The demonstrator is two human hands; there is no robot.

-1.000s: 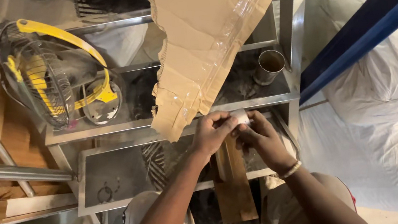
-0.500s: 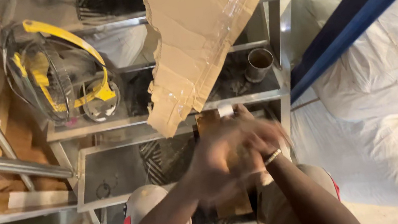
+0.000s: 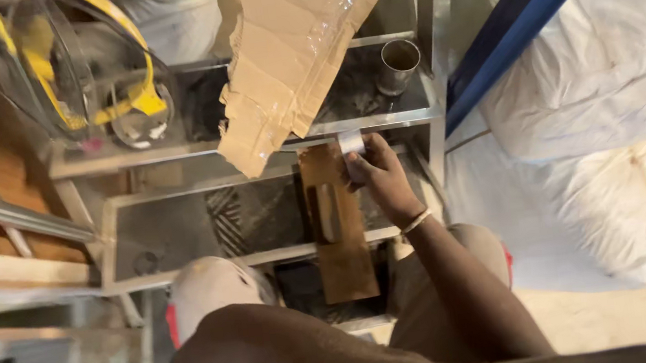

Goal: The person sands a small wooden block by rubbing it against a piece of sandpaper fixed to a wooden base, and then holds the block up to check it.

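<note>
Seen from above, a person on a metal stepladder (image 3: 266,256) holds a small silvery piece (image 3: 351,143), possibly a strip of tape, in the right hand (image 3: 382,182). The fingers (image 3: 361,170) are curled closed around its lower end, pinching it upright just below the torn edge of a sheet of cardboard (image 3: 298,45) that hangs down over the upper steps. What exactly the piece is cannot be told; it is small and partly covered by the fingertips. A pale band (image 3: 416,221) circles the right wrist.

The left forearm (image 3: 279,359) crosses the bottom of the view, but the left hand itself lies outside it, so its grip cannot be told.

Directly beneath the right hand, a brown wooden board (image 3: 340,237) lies lengthwise across two of the ladder's ribbed steps, its far end touching the shadow of the cardboard. A short metal cup (image 3: 397,64) stands upright on the next step up, to the right of the cardboard. At upper left, a yellow and grey fan (image 3: 71,69) rests against the ladder. White plastic sheeting (image 3: 591,91) covers bulky shapes at right, beside a dark blue beam (image 3: 532,8) that runs diagonally. Lengths of timber (image 3: 13,269) lie at left.
</note>
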